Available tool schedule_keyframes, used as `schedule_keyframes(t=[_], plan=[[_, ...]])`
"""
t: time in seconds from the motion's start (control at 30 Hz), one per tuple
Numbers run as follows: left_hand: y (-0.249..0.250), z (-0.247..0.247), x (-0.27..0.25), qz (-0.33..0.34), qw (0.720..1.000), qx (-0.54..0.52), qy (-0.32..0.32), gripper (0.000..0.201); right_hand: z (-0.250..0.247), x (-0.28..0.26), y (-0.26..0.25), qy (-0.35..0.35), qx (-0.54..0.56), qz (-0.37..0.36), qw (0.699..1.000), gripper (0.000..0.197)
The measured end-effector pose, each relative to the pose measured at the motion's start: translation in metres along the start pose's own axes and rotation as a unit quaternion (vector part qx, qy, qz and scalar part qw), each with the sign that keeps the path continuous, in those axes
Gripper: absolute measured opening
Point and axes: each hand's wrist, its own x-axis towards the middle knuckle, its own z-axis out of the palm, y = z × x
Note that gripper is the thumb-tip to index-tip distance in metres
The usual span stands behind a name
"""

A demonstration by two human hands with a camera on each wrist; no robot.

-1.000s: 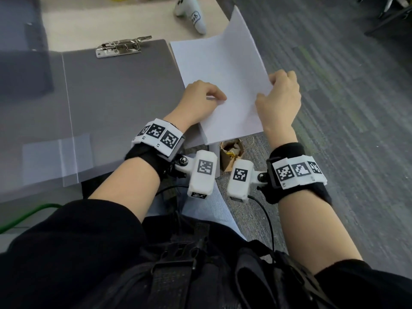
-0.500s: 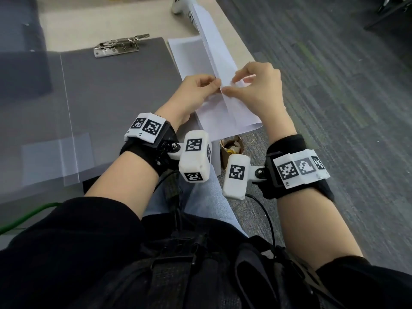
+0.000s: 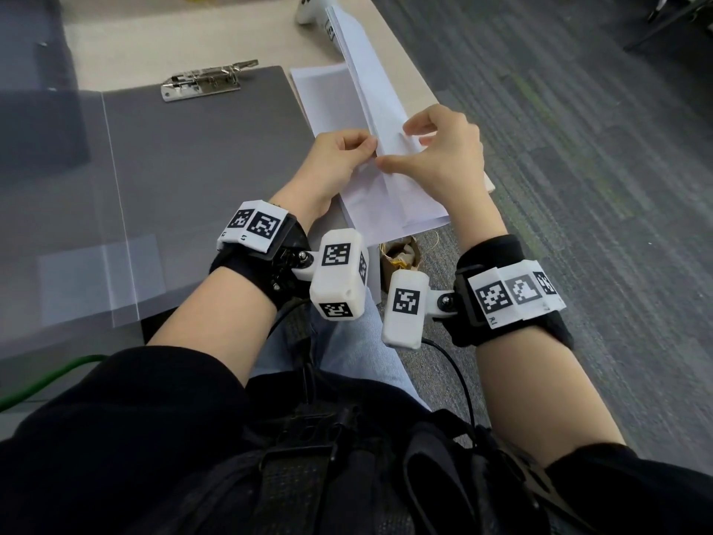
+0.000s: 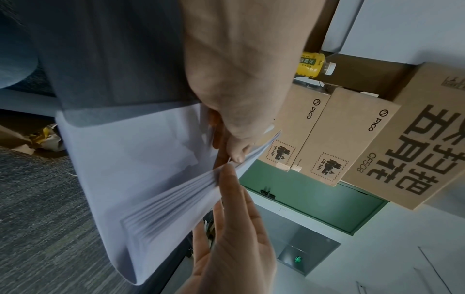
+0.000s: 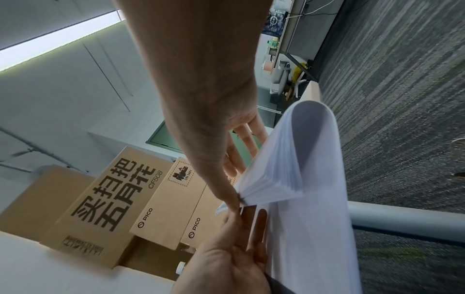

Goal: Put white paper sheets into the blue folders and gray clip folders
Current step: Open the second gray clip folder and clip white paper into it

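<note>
The gray clip folder [image 3: 200, 156] lies open on the desk [image 3: 154, 48]; beside it the white paper stack [image 3: 382, 175] overhangs the desk's edge. The left hand [image 3: 332, 167] and right hand [image 3: 443, 156] each pinch its lifted sheets between thumb and fingers.

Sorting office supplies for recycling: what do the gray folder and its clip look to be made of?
The gray folder looks like matte plastic or coated board, hard to tell: smooth, flat, with a translucent cover flap. Its clip looks like polished metal, silvery with bright glints.
</note>
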Motion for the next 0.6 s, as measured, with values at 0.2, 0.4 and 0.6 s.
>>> schedule_keyframes(t=[0.2, 0.4, 0.6], plan=[[0.002, 0.006, 0.0, -0.011, 0.999, -0.001, 0.041, 0.023, 0.002, 0.002, 0.002, 0.007, 0.02, 0.01, 1.0, 0.052], [0.004, 0.008, -0.002, -0.011, 0.998, -0.009, 0.055, 0.025, -0.005, 0.005, 0.008, 0.029, 0.038, 0.03, 0.998, 0.04], [0.005, 0.007, -0.003, -0.01, 0.999, 0.004, 0.05, 0.026, -0.01, 0.007, 0.022, 0.096, -0.027, 0.043, 0.994, 0.029]])
